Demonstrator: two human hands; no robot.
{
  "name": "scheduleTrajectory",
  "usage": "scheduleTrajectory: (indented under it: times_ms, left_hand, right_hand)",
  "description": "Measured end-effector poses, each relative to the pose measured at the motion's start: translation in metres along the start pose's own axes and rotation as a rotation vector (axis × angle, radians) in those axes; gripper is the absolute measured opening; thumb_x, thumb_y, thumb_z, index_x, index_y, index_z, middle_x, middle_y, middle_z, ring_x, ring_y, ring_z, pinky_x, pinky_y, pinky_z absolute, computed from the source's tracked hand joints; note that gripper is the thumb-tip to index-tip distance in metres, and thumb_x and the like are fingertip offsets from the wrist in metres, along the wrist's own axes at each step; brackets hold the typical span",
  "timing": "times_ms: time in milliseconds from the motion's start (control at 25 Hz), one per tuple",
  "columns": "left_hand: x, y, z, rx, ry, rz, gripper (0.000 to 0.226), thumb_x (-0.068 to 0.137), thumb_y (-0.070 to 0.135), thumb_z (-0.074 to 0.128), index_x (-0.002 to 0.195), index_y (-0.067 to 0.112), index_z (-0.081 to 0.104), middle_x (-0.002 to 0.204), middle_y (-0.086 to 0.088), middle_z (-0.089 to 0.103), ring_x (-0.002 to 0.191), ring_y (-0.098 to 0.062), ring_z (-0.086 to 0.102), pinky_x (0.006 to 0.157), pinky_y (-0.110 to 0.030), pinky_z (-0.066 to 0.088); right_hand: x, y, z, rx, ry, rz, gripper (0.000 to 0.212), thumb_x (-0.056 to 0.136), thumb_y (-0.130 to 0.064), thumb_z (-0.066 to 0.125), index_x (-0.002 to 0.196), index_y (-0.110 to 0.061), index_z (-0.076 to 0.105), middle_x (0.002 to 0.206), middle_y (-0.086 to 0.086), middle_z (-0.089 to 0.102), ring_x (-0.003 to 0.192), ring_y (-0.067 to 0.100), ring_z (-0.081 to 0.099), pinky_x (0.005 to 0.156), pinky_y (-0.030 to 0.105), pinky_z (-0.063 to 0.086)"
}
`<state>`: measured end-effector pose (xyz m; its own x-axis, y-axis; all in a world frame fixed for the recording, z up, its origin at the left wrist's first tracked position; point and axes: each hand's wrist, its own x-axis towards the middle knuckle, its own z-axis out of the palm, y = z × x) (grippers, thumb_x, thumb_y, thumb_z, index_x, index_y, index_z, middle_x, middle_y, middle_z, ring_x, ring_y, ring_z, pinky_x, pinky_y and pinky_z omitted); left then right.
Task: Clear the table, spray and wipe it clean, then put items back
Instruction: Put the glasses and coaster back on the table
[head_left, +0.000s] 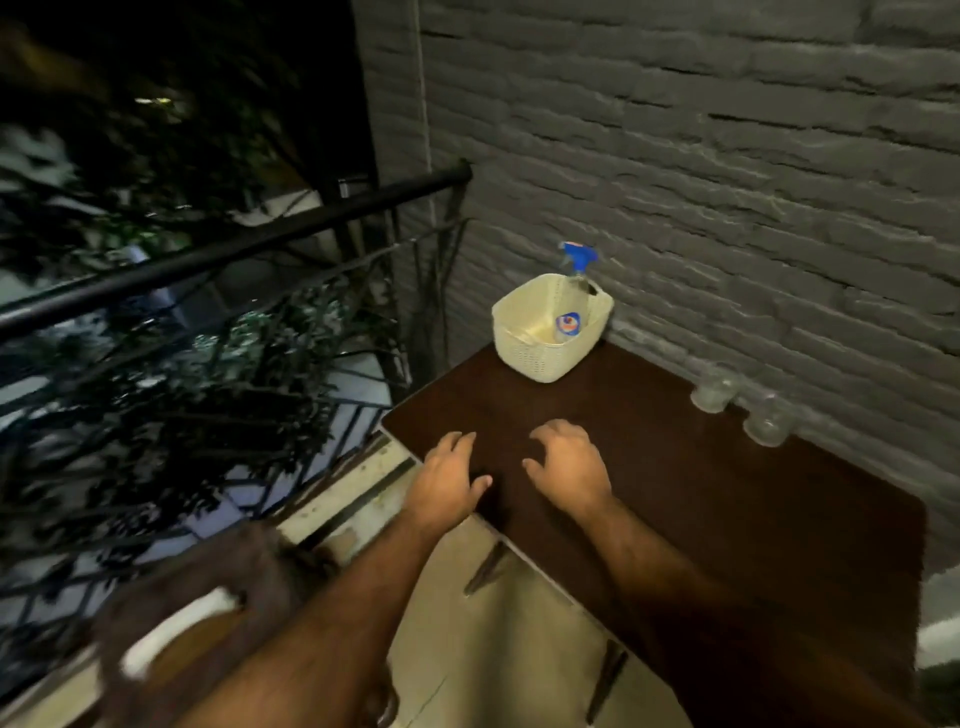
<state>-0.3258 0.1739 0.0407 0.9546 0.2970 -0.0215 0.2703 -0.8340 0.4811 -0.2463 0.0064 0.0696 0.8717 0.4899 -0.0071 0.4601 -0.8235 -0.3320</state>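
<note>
A dark brown table (727, 493) stands against a grey brick wall. At its far left corner sits a cream woven basket (524, 345) holding a clear spray bottle (574, 296) with a blue trigger head. Two clear glass jars (712, 391) (768, 423) stand along the wall edge. My left hand (447, 480) hovers at the table's near left corner, fingers apart, holding nothing. My right hand (569, 465) is just beside it over the tabletop, fingers curled and spread, also holding nothing. Both hands are well short of the basket.
A black metal railing (234, 249) runs along the left, with dark foliage beyond it. A brown object (208, 597) with a pale handle sits blurred at lower left. Pale floor (493, 649) shows below the table edge. The brick wall (727, 182) closes the far side.
</note>
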Motion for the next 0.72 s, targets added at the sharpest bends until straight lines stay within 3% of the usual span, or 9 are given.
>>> scheduleTrajectory:
  times_ms: [160,480,720]
  left_hand:
    - [-0.052,-0.092,-0.045,0.002,0.096,-0.084,0.068,0.087,0.043,0.06,0.144,0.017,0.034,0.146,-0.007,0.037,0.133,-0.025,0.038,0.11,-0.034,0.032]
    - [-0.179,-0.315,-0.125,0.005,0.081,-0.397,0.068,0.086,0.038,0.061,0.145,0.016,0.034,0.148,-0.006,0.035,0.132,-0.027,0.039,0.109,-0.031,0.031]
    - [-0.242,-0.408,-0.131,0.007,-0.031,-0.619,0.064,0.083,0.034,0.066,0.138,0.014,0.039,0.139,-0.008,0.043,0.126,-0.027,0.044,0.104,-0.03,0.032]
  right_hand:
    - [0.006,-0.103,0.045,0.006,-0.098,-0.164,0.041,0.089,-0.033,0.063,0.127,-0.019,0.061,0.132,0.004,0.056,0.124,0.027,0.05,0.101,0.039,0.047]
    - [-0.024,-0.332,0.177,0.009,-0.36,-0.363,0.041,0.088,-0.032,0.063,0.126,-0.021,0.061,0.131,0.005,0.059,0.126,0.025,0.051,0.104,0.034,0.043]
    - [-0.05,-0.398,0.264,-0.009,-0.547,-0.423,0.061,0.085,-0.057,0.039,0.124,-0.019,0.065,0.125,0.012,0.066,0.116,0.033,0.061,0.096,0.035,0.048]
